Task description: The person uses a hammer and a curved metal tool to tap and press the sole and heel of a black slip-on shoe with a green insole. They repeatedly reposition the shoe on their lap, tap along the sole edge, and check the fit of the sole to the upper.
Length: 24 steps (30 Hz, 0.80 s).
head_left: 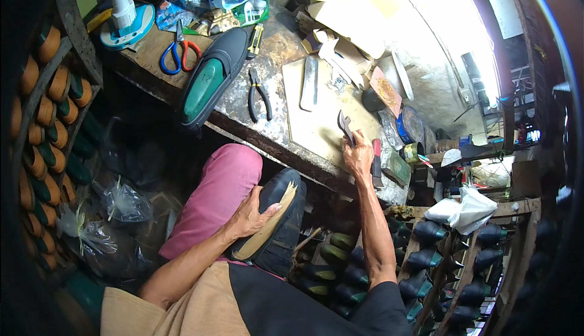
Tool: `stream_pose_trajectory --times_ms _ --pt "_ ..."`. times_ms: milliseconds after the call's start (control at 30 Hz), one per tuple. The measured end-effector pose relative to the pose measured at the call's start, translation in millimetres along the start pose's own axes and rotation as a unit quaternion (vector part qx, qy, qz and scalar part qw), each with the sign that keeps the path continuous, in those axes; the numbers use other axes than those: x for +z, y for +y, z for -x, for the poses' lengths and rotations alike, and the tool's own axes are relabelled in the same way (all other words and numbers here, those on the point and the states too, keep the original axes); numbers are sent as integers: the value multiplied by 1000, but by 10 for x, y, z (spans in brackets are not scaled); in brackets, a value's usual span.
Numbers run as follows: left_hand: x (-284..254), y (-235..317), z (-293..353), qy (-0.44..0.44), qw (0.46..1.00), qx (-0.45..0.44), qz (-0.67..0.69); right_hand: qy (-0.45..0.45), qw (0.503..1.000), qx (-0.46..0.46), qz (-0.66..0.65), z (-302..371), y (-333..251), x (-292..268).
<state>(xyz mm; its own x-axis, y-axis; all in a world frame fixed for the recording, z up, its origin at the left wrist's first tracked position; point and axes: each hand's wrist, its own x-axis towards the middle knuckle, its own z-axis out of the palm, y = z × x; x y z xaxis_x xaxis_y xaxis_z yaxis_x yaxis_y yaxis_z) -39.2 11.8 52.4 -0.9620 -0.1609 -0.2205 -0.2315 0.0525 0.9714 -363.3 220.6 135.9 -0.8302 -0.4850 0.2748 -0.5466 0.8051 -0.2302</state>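
Observation:
In my lap, my left hand (252,214) is wrapped around the side of a dark shoe upper (281,193), its fingers closed on it. A long tan insole strip (260,241) faces up along the shoe, with a ragged tan edge at one end. Over the right part of the workbench, my right hand (359,156) grips dark metal pincers (345,126), their curved jaws pointing away from me. Beside that hand lies a red-handled tool (376,159). Another dark shoe upper (231,50) on a green last (205,89) rests near the bench's front edge.
Black pliers (258,95), scissors (180,50) and a yellow utility knife (255,41) lie on the bench. A pale board (304,126) holds a flat metal bar (309,83). Racks of orange-brown lasts (45,111) stand left; dark shoes (426,257) fill racks at right.

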Motion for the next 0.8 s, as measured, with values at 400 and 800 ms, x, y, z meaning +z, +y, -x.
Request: stream_pose_trajectory --times_ms 400,800 --pt "44 12 32 18 999 -8 -50 -109 976 48 -183 594 -932 -182" --pt "134 -69 79 23 997 24 -73 -257 818 297 -420 1729 -1765 -161"
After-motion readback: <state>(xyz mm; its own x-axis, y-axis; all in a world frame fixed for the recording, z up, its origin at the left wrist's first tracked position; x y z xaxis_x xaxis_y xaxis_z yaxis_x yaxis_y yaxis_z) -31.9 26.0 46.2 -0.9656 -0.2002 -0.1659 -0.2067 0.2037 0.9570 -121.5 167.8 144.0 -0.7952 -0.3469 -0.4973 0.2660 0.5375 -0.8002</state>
